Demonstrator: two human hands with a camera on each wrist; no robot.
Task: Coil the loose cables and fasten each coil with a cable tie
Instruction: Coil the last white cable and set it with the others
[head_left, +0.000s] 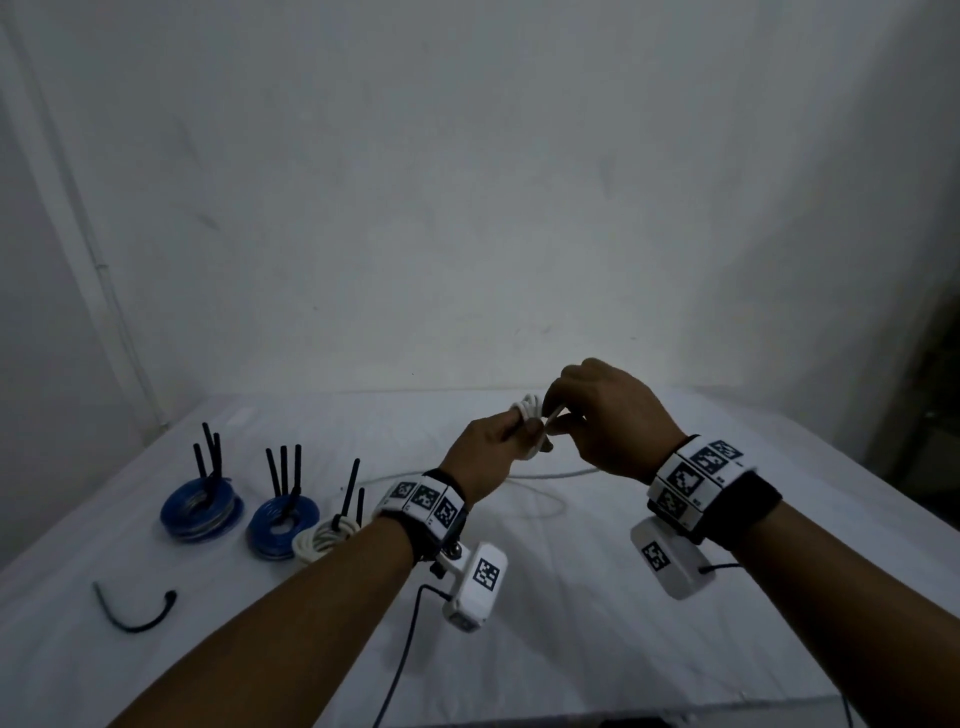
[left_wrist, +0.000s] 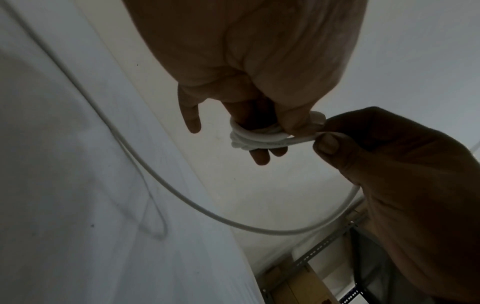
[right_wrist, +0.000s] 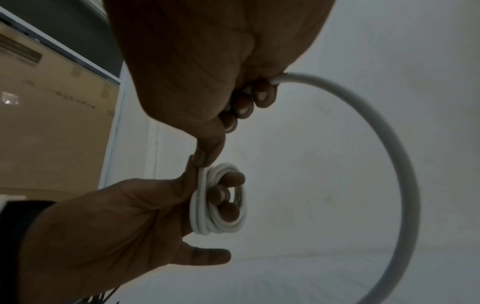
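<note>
Winding goes best with steady tension — left hand (head_left: 480, 451), centre frame above the table (head_left: 571, 649), wears the white cable (right_wrist: 218, 205) coiled round its fingers under a pressing thumb, while right hand (head_left: 608, 421) pinches the loose run — each turn laid beside the last.

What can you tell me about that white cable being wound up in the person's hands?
The round white cable, smooth and plastic-looking, is partly wound into a small tight coil of several turns around fingers of the left hand, whose thumb presses the turns. The right hand pinches the strand at the coil and grips it further along. From there the loose rest arcs down in a wide loop and trails across the white-covered table. No tie is on it yet.
</note>
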